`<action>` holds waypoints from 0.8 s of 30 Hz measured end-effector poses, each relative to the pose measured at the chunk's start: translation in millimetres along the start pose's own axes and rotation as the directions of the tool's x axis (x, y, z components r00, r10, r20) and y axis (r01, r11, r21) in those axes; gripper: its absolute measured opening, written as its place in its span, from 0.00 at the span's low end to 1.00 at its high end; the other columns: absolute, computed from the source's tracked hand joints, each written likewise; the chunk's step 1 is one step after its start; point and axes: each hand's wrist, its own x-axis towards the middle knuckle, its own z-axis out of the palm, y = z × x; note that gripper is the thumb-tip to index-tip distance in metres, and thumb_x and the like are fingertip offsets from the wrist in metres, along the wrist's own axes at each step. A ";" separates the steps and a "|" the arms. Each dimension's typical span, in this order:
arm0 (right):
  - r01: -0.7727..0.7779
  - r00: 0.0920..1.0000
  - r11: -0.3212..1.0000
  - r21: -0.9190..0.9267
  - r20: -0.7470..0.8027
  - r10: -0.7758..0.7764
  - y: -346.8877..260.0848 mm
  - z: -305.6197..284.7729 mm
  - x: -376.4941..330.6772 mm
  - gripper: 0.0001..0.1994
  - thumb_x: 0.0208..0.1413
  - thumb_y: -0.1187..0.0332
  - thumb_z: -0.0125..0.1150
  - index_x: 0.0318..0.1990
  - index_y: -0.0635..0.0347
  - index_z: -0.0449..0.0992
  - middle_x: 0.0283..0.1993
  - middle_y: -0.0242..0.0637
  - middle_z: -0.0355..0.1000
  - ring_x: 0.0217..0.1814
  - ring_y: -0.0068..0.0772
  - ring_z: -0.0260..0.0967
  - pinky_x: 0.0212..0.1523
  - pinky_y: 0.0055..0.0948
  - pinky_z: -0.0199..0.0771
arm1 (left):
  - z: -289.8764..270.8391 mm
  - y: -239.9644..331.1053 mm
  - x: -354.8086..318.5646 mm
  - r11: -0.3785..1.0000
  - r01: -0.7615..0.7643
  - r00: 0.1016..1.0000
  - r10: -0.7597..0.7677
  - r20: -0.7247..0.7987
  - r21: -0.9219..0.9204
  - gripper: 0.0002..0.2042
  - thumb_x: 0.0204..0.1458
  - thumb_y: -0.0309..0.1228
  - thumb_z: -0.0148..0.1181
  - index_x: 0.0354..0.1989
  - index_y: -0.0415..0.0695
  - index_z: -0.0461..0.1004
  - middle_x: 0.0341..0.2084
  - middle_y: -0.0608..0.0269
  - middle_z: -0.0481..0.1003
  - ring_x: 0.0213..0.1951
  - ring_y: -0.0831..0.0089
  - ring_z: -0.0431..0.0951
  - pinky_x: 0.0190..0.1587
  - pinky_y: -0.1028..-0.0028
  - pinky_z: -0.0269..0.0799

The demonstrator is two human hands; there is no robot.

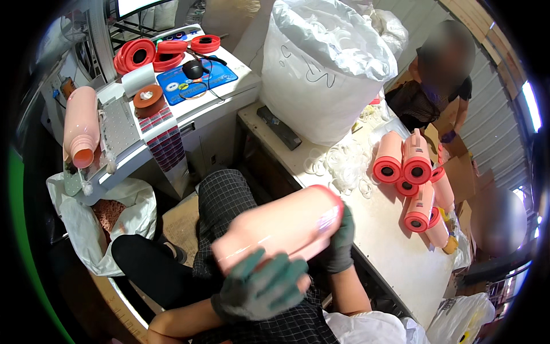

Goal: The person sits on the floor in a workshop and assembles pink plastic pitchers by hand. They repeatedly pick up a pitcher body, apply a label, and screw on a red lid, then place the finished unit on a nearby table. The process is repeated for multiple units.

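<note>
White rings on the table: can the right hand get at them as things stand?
Probably not at once: the right hand is occupied supporting the pink bottle. Once freed, likely yes: the white rings lie uncovered on the table.

We are seeing bright light, with a white strip (531,106) glowing at right, glare streaking the held pink bottle (282,222), blur smearing the left hand (260,288), and fisheye edges bending into black.

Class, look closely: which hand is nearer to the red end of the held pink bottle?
Right. The right hand is at the red end; the left hand is farther away, along the near side of the pink bottle.
</note>
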 end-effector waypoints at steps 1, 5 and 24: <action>0.033 0.999 0.995 0.094 -0.017 -0.032 5.6 -29.7 16.5 0.29 0.68 0.53 0.59 0.68 0.64 0.68 0.66 0.48 0.70 0.62 0.44 0.73 0.63 0.43 0.75 | 4.5 5.7 -5.4 0.995 -0.099 0.992 0.100 -0.077 0.014 0.17 0.49 0.43 0.74 0.44 0.56 0.78 0.47 0.64 0.80 0.47 0.67 0.79 0.51 0.60 0.75; 0.285 0.870 0.512 -0.810 -0.006 -0.494 12.1 -140.7 89.9 0.29 0.60 0.58 0.66 0.65 0.61 0.67 0.65 0.49 0.68 0.62 0.51 0.71 0.62 0.47 0.73 | -3.5 -10.9 -33.7 0.967 0.223 0.973 -0.229 -0.039 -0.121 0.30 0.50 0.42 0.73 0.63 0.54 0.72 0.52 0.61 0.77 0.50 0.62 0.77 0.56 0.54 0.74; 0.750 0.660 0.084 -0.656 0.737 -0.143 147.0 30.0 95.0 0.21 0.76 0.66 0.43 0.66 0.71 0.69 0.65 0.53 0.72 0.65 0.46 0.73 0.67 0.35 0.72 | -184.6 -33.2 -487.9 -0.261 0.873 -0.488 -0.421 -0.765 -0.412 0.29 0.52 0.46 0.72 0.54 0.33 0.76 0.48 0.45 0.79 0.46 0.55 0.81 0.52 0.59 0.76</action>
